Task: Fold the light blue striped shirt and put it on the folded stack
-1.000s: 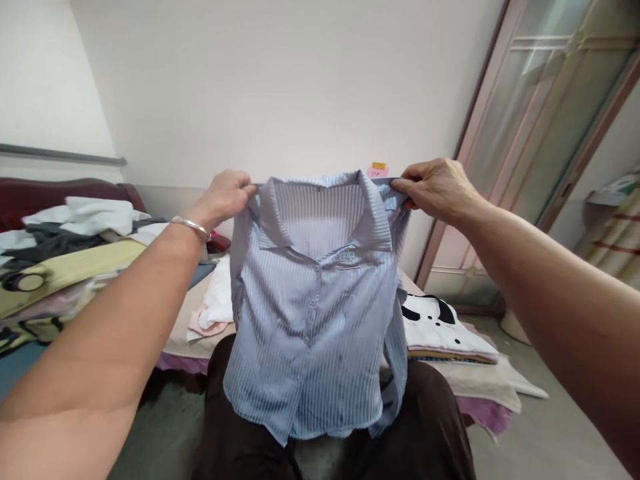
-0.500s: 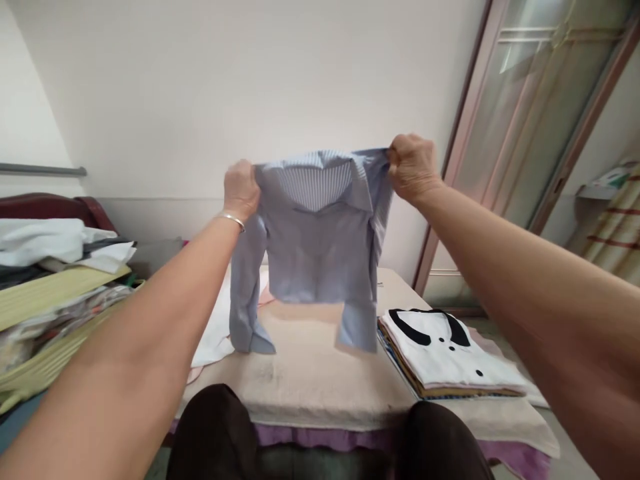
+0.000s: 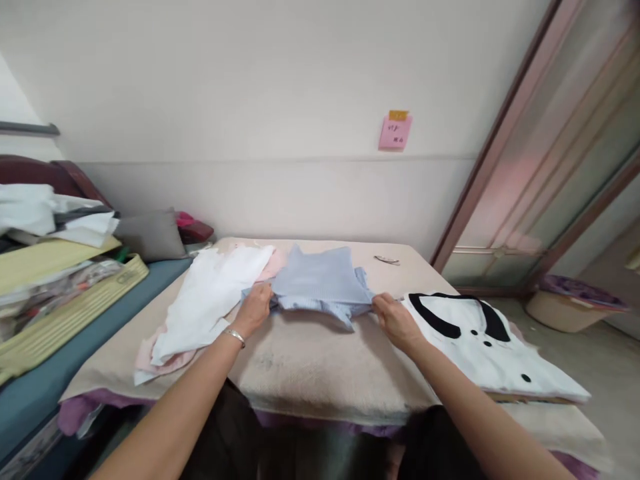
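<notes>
The table (image 3: 320, 373), under a beige cover, is carrying the blue striped shirt (image 3: 320, 283) lying flat at its middle. The left hand (image 3: 254, 310) and right hand (image 3: 395, 320) are each pinching the shirt's near edge.

Finely striped blue cloth shirt (image 3: 320, 280), matt fuzzy beige blanket (image 3: 320, 373), shiny metal bracelet (image 3: 234, 337), frosted glass door (image 3: 550, 180)
</notes>
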`<act>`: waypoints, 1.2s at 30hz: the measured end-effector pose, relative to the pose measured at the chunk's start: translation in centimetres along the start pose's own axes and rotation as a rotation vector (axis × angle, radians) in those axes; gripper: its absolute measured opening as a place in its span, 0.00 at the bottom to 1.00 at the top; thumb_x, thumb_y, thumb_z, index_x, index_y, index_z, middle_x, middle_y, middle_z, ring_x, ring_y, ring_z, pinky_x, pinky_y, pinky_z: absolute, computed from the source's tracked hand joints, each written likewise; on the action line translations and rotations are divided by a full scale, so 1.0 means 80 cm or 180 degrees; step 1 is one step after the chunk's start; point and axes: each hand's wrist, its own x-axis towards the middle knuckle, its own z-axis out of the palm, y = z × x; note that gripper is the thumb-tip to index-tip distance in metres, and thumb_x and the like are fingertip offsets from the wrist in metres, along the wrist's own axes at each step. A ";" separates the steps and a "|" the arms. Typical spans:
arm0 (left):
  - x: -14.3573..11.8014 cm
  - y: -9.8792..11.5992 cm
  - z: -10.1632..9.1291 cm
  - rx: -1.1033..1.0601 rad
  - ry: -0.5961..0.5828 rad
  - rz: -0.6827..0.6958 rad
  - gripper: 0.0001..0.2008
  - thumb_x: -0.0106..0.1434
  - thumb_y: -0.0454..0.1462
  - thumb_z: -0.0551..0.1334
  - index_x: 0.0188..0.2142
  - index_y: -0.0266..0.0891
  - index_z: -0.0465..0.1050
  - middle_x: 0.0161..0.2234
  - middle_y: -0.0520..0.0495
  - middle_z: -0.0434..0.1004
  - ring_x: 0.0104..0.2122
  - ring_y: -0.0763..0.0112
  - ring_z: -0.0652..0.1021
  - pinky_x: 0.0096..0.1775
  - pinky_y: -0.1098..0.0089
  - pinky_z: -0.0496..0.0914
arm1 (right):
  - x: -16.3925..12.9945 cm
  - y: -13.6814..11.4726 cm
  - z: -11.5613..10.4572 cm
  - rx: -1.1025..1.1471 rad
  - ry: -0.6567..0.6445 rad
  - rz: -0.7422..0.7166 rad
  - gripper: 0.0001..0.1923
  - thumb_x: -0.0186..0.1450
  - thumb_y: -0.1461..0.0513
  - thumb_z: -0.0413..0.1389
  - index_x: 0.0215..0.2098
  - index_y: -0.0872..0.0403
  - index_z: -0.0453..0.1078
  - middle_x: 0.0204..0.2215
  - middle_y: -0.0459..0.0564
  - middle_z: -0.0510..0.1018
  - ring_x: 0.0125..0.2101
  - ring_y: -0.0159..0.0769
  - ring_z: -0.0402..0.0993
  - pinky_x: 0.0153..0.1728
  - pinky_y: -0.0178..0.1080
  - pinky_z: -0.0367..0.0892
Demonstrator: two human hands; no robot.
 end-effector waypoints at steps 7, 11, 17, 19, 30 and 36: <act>-0.039 -0.028 0.082 -0.0200 -0.1055 -0.0011 0.12 0.71 0.34 0.50 0.35 0.39 0.71 0.33 0.42 0.77 0.39 0.61 0.78 0.45 0.63 0.69 | -0.035 0.033 0.083 -0.0028 -0.0768 0.0346 0.11 0.72 0.66 0.47 0.37 0.54 0.71 0.38 0.53 0.75 0.38 0.37 0.72 0.37 0.36 0.58; -0.031 -0.017 0.069 -0.0272 -0.1013 0.0069 0.10 0.70 0.38 0.54 0.40 0.39 0.72 0.41 0.40 0.78 0.47 0.57 0.76 0.52 0.58 0.68 | -0.034 0.029 0.079 -0.0254 -0.1234 0.0388 0.11 0.73 0.64 0.47 0.37 0.54 0.71 0.36 0.51 0.75 0.35 0.37 0.73 0.33 0.36 0.57; -0.042 0.084 0.047 -0.0584 -0.0460 0.0970 0.18 0.64 0.43 0.63 0.51 0.39 0.68 0.51 0.36 0.74 0.58 0.51 0.69 0.60 0.48 0.63 | -0.029 0.004 0.051 -0.0782 -0.1086 0.0615 0.07 0.68 0.66 0.50 0.40 0.54 0.69 0.38 0.54 0.76 0.31 0.38 0.73 0.26 0.38 0.51; -0.055 0.117 0.053 -0.0564 -0.0760 0.1350 0.18 0.61 0.43 0.65 0.48 0.39 0.67 0.49 0.37 0.74 0.57 0.49 0.70 0.61 0.46 0.62 | -0.032 -0.012 0.042 -0.0610 -0.0873 0.0518 0.05 0.66 0.65 0.51 0.38 0.53 0.68 0.36 0.52 0.76 0.30 0.39 0.72 0.27 0.38 0.51; -0.067 0.134 0.103 -0.0903 -0.1313 0.0900 0.35 0.53 0.28 0.60 0.61 0.39 0.56 0.48 0.40 0.72 0.49 0.55 0.72 0.50 0.55 0.70 | -0.048 -0.087 0.078 0.0199 -0.1489 0.0176 0.17 0.59 0.53 0.65 0.38 0.52 0.65 0.32 0.49 0.77 0.30 0.40 0.73 0.28 0.38 0.49; -0.052 0.120 0.096 -0.1032 -0.1863 0.0593 0.09 0.61 0.37 0.62 0.41 0.41 0.69 0.39 0.44 0.77 0.41 0.57 0.76 0.42 0.61 0.68 | -0.045 -0.073 0.081 0.0822 -0.1632 0.0038 0.09 0.57 0.70 0.55 0.32 0.51 0.64 0.30 0.44 0.75 0.31 0.35 0.70 0.30 0.36 0.50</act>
